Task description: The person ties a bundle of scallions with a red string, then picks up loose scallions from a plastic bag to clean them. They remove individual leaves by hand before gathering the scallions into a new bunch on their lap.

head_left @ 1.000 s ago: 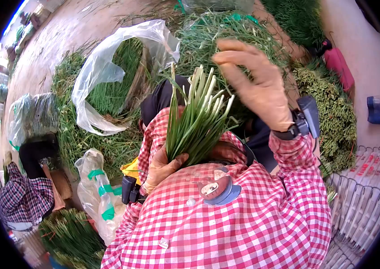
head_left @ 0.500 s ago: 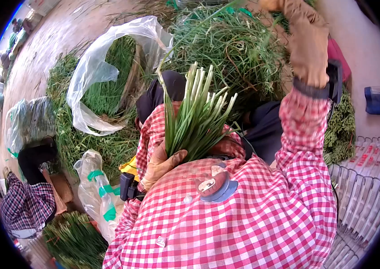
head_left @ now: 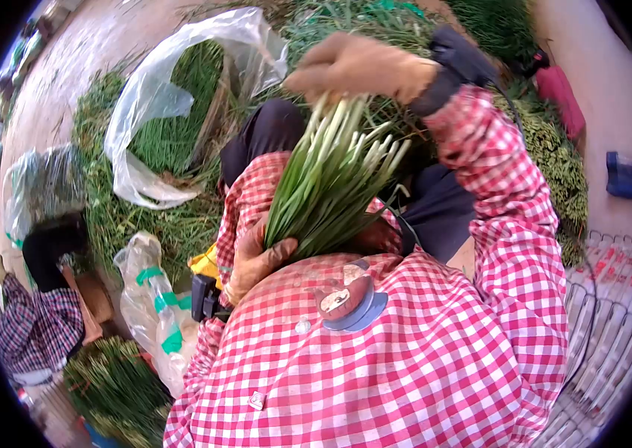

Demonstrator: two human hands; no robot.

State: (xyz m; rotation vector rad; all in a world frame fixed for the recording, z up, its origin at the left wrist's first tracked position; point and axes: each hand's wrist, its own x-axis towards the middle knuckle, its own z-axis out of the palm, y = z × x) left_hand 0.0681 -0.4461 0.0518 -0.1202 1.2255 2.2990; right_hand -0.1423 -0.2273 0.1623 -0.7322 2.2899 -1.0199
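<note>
My left hand (head_left: pixel 262 261), in a tan glove, is closed around the leafy lower part of a bunch of chives (head_left: pixel 323 179). The bunch leans against my checked shirt, its white stem ends fanned upward. Over those white ends is my gloved right hand (head_left: pixel 357 69), bent at the wrist and slightly blurred. Its fingertips are at or just behind the tops of the stems; whether they grip any stalk cannot be made out.
A large heap of loose green stalks (head_left: pixel 122 239) surrounds my knees, with a clear plastic bag (head_left: pixel 126 160) on it. Taped plastic (head_left: pixel 163 313) and bundled greens (head_left: pixel 118 392) lie at left. Metal-looking racks (head_left: pixel 614 336) stand at right. Another person (head_left: pixel 40 321) sits at far left.
My right hand has come from the far upper right down and left to the white stem ends. The bunch has tilted slightly in my left hand, which keeps its hold.
</note>
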